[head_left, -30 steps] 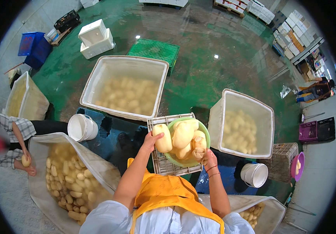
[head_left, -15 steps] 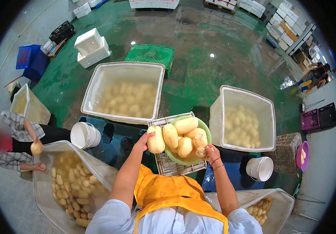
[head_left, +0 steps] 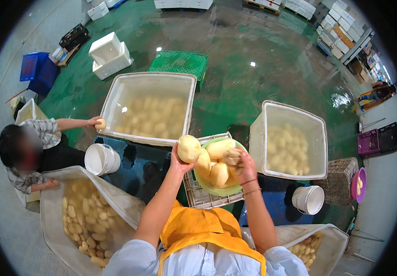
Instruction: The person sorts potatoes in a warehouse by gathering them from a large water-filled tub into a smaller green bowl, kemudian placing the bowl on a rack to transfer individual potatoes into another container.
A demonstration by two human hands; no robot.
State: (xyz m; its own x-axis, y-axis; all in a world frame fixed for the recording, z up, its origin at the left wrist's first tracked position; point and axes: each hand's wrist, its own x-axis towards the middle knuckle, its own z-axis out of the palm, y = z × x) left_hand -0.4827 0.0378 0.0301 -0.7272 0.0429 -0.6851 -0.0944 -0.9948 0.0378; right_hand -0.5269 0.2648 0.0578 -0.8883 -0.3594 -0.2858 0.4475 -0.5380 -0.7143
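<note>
My left hand (head_left: 180, 160) is closed round a thick, pale yellow peeled root vegetable (head_left: 189, 148), oval like a large potato, at the left rim of a green bowl (head_left: 223, 198). In the bowl lie several more peeled root vegetables (head_left: 219, 174). Over the bowl's right side, my right hand (head_left: 245, 168) grips a small tan-grey thing (head_left: 232, 156). It is smeared by motion, and I cannot tell its kind. Beneath the bowl stands a pale slatted crate (head_left: 194, 195).
Large white tubs of similar vegetables in cloudy water stand at the far left (head_left: 185, 108), far right (head_left: 320, 138), near left (head_left: 53, 221) and near right (head_left: 334, 244). White buckets (head_left: 98, 158) flank me. At left, another person (head_left: 39, 133) holds a pale round piece over a tub.
My left hand has tilted its vegetable and moved it slightly up and right. My right hand has risen from the bowl's lower right. The other person's arm now reaches to the far left tub.
</note>
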